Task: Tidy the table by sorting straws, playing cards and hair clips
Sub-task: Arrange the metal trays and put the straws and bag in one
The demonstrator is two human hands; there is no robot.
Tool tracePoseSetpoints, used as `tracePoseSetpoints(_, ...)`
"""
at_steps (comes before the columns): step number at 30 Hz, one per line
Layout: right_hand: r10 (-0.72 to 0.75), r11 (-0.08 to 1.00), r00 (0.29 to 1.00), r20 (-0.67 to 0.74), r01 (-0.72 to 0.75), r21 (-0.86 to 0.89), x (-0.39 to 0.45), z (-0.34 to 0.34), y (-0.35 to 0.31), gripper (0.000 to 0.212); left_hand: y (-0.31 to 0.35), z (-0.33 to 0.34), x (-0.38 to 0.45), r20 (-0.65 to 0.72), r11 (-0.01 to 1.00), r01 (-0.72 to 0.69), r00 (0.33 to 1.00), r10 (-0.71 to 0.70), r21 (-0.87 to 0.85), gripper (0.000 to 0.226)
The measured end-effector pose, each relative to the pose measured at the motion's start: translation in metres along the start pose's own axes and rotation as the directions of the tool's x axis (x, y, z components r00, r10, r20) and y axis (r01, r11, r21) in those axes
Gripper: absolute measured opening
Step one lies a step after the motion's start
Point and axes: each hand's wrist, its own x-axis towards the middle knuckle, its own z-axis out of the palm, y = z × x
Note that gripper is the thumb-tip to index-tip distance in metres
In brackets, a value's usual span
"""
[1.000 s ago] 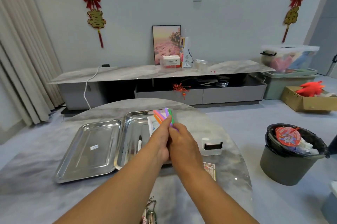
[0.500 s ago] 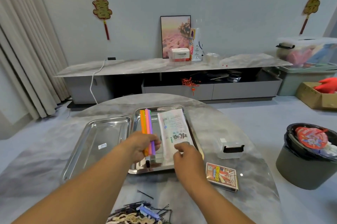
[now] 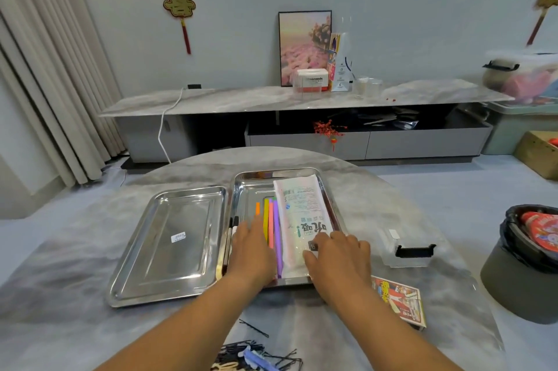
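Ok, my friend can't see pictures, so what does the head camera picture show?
A person's left hand lies flat on colourful straws in the right-hand metal tray, while the right hand rests on a white straw packet beside them. An empty tray sits to the left, a card box to the right, hair clips nearest.

Left tray [image 3: 169, 249] lies bare; straws [image 3: 270, 219] and packet [image 3: 302, 219] crowd the right tray [image 3: 246, 186].
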Motion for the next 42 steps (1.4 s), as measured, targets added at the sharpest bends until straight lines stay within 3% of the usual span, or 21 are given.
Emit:
tracePoseSetpoints(2, 0.052, 0.998, 0.998, 0.029, -0.053, 0.023, 0.002, 0.001, -0.003, 0.039, -0.007, 0.004, -0.002, 0.073, 0.961, -0.202, 0.979, 0.191, 0.192, 0.053)
tracePoseSetpoints(4, 0.115, 0.984, 0.991, 0.075, -0.124, 0.129, 0.004, -0.001, -0.005, 0.050, -0.013, 0.008, -0.001, 0.174, 0.902, -0.305, 0.949, 0.262, 0.305, 0.048)
tracePoseSetpoints(7, 0.218, 0.918, 0.963, 0.159, -0.258, 0.303, 0.013, -0.004, -0.004, 0.055, -0.018, 0.010, 0.002, 0.265, 0.918, -0.262, 0.947, 0.184, 0.298, 0.045)
tracePoseSetpoints(9, 0.276, 0.847, 0.934, 0.227, -0.348, 0.402, 0.020, -0.007, -0.002, 0.045, -0.019, 0.008, 0.001, 0.229, 0.928, -0.231, 0.959, 0.166, 0.294, 0.043)
tracePoseSetpoints(13, 0.271, 0.461, 0.907, 0.322, -0.416, 0.784, 0.031, -0.026, 0.002, 0.014, -0.027, 0.010, 0.001, 0.163, 0.960, -0.152, 0.980, 0.116, 0.234, 0.052)
tracePoseSetpoints(16, 0.246, 0.234, 0.933, 0.263, -0.320, 0.918, 0.035, -0.060, 0.006, 0.008, -0.027, 0.007, -0.001, 0.156, 0.935, -0.263, 0.960, 0.231, 0.237, 0.058)
tracePoseSetpoints(18, 0.237, 0.138, 0.951, 0.197, -0.234, 0.962, 0.036, -0.084, 0.008, 0.009, -0.020, 0.001, -0.002, 0.235, 0.892, -0.370, 0.920, 0.313, 0.259, 0.059)
tracePoseSetpoints(20, 0.233, 0.113, 0.963, 0.137, -0.167, 0.980, 0.036, -0.099, 0.010, 0.012, -0.015, -0.004, 0.004, 0.338, 0.847, -0.430, 0.884, 0.323, 0.313, 0.058)
tracePoseSetpoints(23, 0.212, 0.177, 0.970, 0.122, -0.161, 0.971, 0.034, -0.098, 0.009, 0.010, -0.014, -0.001, 0.015, 0.421, 0.808, -0.452, 0.861, 0.286, 0.377, 0.054)
tracePoseSetpoints(27, 0.215, 0.413, 0.959, 0.183, -0.259, 0.873, 0.033, -0.057, 0.010, 0.004, -0.015, 0.003, 0.013, 0.390, 0.879, -0.299, 0.909, 0.145, 0.370, 0.063)
tracePoseSetpoints(31, 0.268, 0.590, 0.925, 0.271, -0.380, 0.713, 0.027, -0.016, 0.012, 0.017, -0.014, -0.002, 0.002, 0.336, 0.847, -0.298, 0.929, 0.153, 0.440, 0.043)
tracePoseSetpoints(35, 0.235, 0.764, 0.955, 0.180, -0.296, 0.573, 0.016, -0.006, 0.008, 0.023, -0.015, -0.008, 0.002, 0.210, 0.886, -0.271, 0.956, 0.203, 0.375, 0.039)
tracePoseSetpoints(38, 0.186, 0.906, 0.970, 0.155, -0.230, 0.354, 0.014, -0.011, 0.003, 0.026, -0.017, -0.007, 0.003, 0.294, 0.833, -0.334, 0.931, 0.218, 0.440, 0.041)
tracePoseSetpoints(42, 0.175, 0.959, 0.957, 0.232, -0.219, 0.182, 0.011, -0.017, -0.003, 0.038, -0.019, -0.004, -0.001, 0.354, 0.876, -0.356, 0.905, 0.237, 0.324, 0.057)
